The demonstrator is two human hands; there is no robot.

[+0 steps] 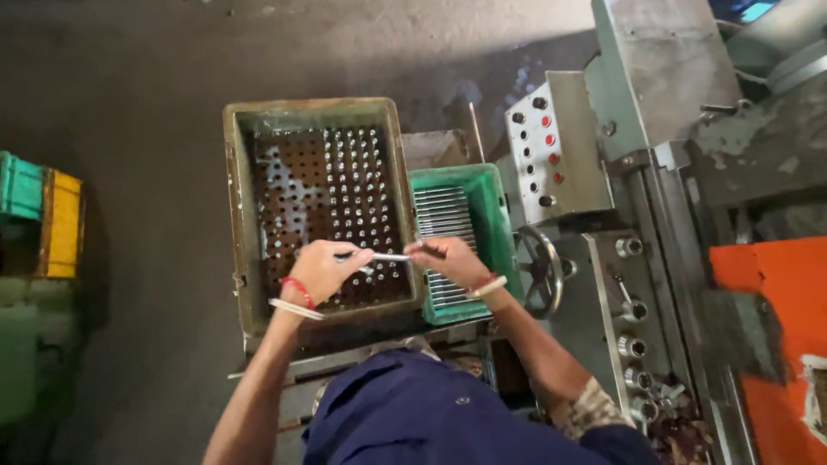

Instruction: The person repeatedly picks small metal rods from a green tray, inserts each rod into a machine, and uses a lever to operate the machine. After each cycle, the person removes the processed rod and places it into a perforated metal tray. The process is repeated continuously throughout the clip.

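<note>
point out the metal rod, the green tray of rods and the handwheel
metal rod (388, 257), head view, middle of its shaft
green tray (493, 215), head view, right rim
handwheel (540, 272), head view, hub

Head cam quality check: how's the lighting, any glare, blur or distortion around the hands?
Head view: dim and uneven, floor at left nearly lost in shadow; the metal rod between left hand and right hand glints; the rods in the green crate show pale glare; the orange panel is oversaturated; edges bow from the wide lens; the perforated tray is soft, its holes still readable.
</note>
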